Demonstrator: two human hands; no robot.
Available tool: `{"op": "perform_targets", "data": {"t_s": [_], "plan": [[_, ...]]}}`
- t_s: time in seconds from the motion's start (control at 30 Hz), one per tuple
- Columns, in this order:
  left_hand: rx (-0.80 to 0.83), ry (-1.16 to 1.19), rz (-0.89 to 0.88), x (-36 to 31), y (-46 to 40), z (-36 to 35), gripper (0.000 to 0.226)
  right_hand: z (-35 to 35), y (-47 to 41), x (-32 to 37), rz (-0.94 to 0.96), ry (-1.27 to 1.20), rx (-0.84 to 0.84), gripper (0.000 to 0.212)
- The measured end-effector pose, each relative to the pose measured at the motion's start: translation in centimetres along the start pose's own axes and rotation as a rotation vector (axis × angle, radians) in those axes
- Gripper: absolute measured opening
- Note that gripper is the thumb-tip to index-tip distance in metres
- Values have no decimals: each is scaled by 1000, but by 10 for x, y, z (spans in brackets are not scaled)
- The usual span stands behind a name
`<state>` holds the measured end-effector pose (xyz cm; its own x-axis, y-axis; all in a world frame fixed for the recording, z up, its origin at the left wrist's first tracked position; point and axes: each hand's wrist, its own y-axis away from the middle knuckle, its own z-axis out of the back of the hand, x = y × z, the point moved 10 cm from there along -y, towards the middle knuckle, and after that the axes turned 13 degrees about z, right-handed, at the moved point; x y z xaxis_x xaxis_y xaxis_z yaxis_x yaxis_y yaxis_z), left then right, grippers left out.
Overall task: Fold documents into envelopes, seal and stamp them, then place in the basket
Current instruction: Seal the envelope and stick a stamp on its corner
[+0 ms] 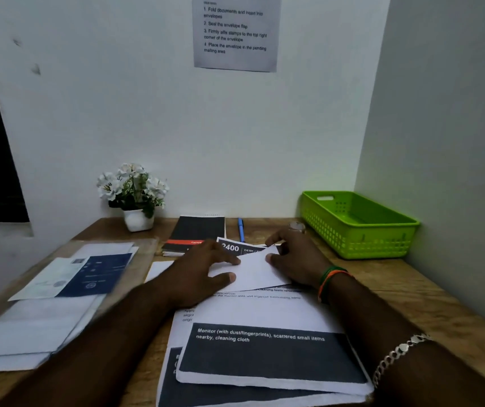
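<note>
A white folded paper (253, 274) lies tilted on top of a stack of printed documents (264, 353) in the middle of the wooden desk. My left hand (203, 268) presses on its left part with the index finger and thumb stretched out. My right hand (297, 259) pinches its upper right edge between thumb and fingers. I cannot tell whether the paper is an envelope or a document. The green plastic basket (358, 227) stands at the back right against the wall, and nothing shows inside it.
A pile of white envelopes and papers under a clear folder (44, 312) lies at the left. A black notebook (197, 233), a blue pen (240, 229) and a potted white flower (135, 198) stand at the back. An instruction sheet (235, 33) hangs on the wall.
</note>
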<state>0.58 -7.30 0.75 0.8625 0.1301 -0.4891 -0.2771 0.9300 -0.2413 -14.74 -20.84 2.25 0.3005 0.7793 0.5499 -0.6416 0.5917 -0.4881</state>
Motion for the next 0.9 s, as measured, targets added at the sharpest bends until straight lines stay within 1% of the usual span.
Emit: {"op": "perform_targets", "data": {"t_s": [0.07, 0.1, 0.13, 0.2, 0.27, 0.33, 0.43, 0.57, 0.63, 0.67, 0.7, 0.73, 0.77, 0.83, 0.87, 0.9], "plan": [[10, 11, -7, 2, -2, -1, 29, 6, -5, -3, -47, -15, -34, 17], [19, 6, -5, 4, -3, -2, 29, 13, -11, -4, -57, 24, -68, 14], [27, -1, -4, 4, -4, -3, 30, 23, -17, -5, -57, 91, -101, 15], [31, -13, -16, 3, -5, -5, 31, 42, -31, -9, -41, 252, -147, 23], [32, -11, -22, 3, -6, -5, 32, 50, -44, -21, -48, 405, -122, 29], [32, -9, -29, 1, -7, -5, 32, 49, -49, -41, -112, 479, -67, 30], [32, 9, -24, 0, -9, -4, 33, 41, -54, -58, -149, 533, 7, 33], [42, 56, -25, -1, -11, -2, 25, 40, -55, -55, -126, 510, 6, 23], [11, 111, -26, -1, -11, 1, 22, 45, -56, -45, -102, 441, -22, 19], [-34, 146, -25, -1, -11, 6, 22, 48, -56, -36, -80, 380, -46, 18], [-92, 179, -17, -1, -12, 11, 23, 49, -55, -24, -56, 295, -55, 19], [-143, 227, 7, -1, -13, 17, 30, 45, -52, -10, -34, 162, -32, 18], [-172, 318, 46, -1, -14, 23, 41, 35, -49, 4, -29, -15, 30, 16], [-152, 616, 109, -3, -15, 28, 65, 11, -37, 32, -44, -345, 184, 14], [-126, 757, 128, -5, -14, 28, 72, 1, -31, 46, -42, -453, 250, 13], [-91, 872, 150, -6, -13, 27, 73, -7, -27, 58, -37, -532, 304, 11]]}}
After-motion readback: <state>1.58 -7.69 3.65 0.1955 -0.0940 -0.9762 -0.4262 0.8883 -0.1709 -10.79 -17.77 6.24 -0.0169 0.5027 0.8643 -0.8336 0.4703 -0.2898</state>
